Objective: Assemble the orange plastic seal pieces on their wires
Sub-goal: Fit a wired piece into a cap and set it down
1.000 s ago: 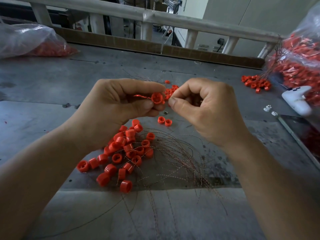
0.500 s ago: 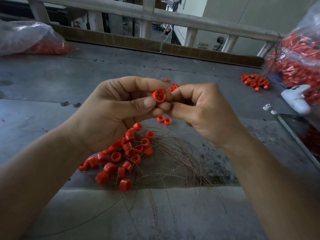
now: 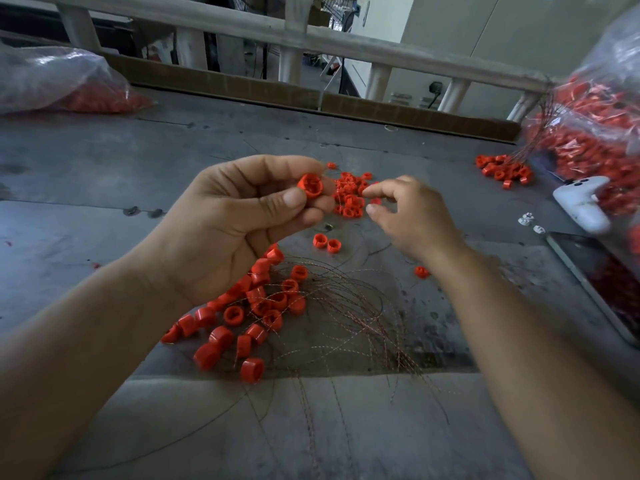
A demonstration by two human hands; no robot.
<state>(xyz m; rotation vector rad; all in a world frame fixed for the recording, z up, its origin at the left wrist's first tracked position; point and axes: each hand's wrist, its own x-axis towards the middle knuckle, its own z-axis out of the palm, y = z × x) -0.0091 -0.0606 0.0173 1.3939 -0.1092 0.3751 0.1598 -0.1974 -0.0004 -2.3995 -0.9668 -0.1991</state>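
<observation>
My left hand (image 3: 239,223) pinches one orange seal cap (image 3: 310,185) between thumb and fingers, held above the table. My right hand (image 3: 412,216) hovers to its right, empty, with thumb and forefinger apart over a small pile of orange inserts (image 3: 351,195). Below my left hand lies a heap of orange caps on thin twisted wires (image 3: 249,313); the wires (image 3: 353,317) fan out to the right. Two loose caps (image 3: 326,242) sit between the piles, and a single one (image 3: 421,271) lies beside my right wrist.
The grey metal table (image 3: 104,174) carries a clear bag of orange parts (image 3: 59,84) at the far left and a bigger bag (image 3: 595,133) at the right. Finished seals (image 3: 502,169), a white device (image 3: 581,202) and a phone (image 3: 602,282) lie near the right edge. A white railing (image 3: 311,39) runs behind.
My right hand has let go of the cap and moved right toward the insert pile, its fingers spreading. The left hand keeps the cap and has hardly moved.
</observation>
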